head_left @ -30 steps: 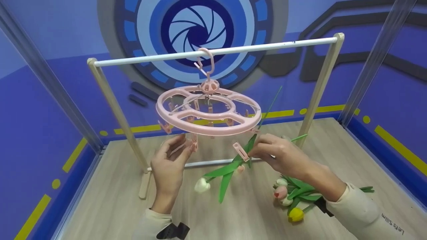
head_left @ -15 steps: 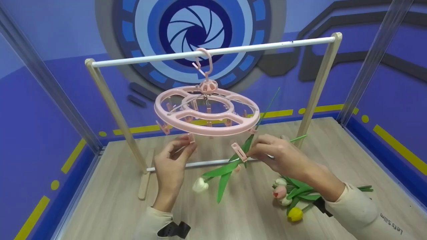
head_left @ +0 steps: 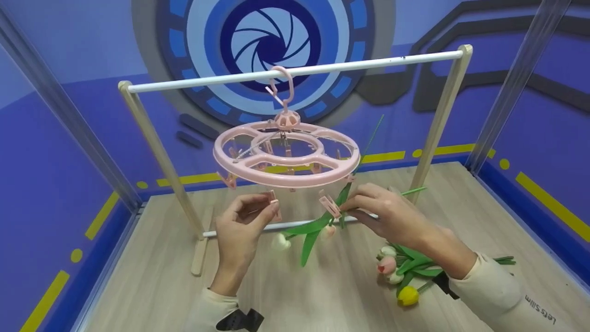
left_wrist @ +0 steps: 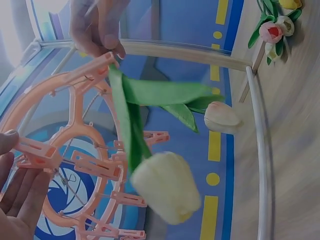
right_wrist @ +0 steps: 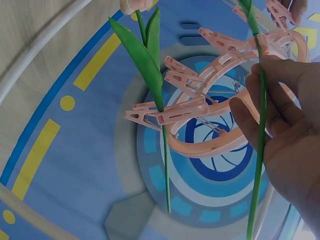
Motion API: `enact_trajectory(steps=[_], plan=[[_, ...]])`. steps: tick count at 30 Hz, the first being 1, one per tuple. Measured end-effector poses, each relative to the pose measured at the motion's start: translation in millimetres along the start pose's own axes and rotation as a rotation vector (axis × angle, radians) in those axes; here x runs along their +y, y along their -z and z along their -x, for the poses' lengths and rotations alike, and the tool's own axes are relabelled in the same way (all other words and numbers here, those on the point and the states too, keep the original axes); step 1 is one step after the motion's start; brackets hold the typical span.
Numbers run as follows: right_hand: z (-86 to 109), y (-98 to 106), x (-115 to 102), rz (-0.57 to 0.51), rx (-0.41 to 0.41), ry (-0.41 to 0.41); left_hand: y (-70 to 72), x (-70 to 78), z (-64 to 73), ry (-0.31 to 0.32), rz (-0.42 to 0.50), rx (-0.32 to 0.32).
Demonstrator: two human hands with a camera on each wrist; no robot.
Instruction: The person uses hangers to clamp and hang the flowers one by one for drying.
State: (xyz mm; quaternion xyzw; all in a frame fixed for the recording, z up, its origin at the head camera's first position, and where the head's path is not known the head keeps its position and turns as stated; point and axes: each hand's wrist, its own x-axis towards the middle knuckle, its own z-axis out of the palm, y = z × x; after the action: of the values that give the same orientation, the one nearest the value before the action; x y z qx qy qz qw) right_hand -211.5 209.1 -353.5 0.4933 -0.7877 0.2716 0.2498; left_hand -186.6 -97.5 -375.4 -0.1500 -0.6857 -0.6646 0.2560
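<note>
A round pink clip hanger hangs by its hook, clothespins dangling from its rings. At its front left my left hand pinches one clothespin between thumb and fingers. My right hand holds the green stem of a white tulip, whose head points down and left. Right at those fingertips is another clothespin, overlapping the tulip's leaves in the head view. Behind, a pale pink tulip hangs head down, its stem in a clothespin of the ring.
A wooden stand with a white top bar carries the hanger, its lower white bar running behind the hands. Several loose tulips lie on the wooden tabletop at right. Blue patterned walls enclose the table.
My left hand first rises slightly with its clothespin, then lowers and shifts right, turning the clothespin. The white tulip's head has lifted a little; my right hand stays almost in place.
</note>
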Motion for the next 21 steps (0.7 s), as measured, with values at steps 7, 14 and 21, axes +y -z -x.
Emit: enact_trajectory(steps=[7, 14, 21], plan=[[0.6, -2.0, 1.6, 0.035, 0.012, -0.002, -1.8, -1.1, 1.7, 0.012, 0.031, -0.034], [0.7, -1.2, -5.1, -0.035, 0.055, -0.021, -4.4, -2.6, 3.2, 0.026, 0.021, -0.038], [7.1, 0.0, -6.0, -0.077, 0.059, 0.021, -4.9, -5.5, 4.3, -0.015, 0.0, -0.078]])
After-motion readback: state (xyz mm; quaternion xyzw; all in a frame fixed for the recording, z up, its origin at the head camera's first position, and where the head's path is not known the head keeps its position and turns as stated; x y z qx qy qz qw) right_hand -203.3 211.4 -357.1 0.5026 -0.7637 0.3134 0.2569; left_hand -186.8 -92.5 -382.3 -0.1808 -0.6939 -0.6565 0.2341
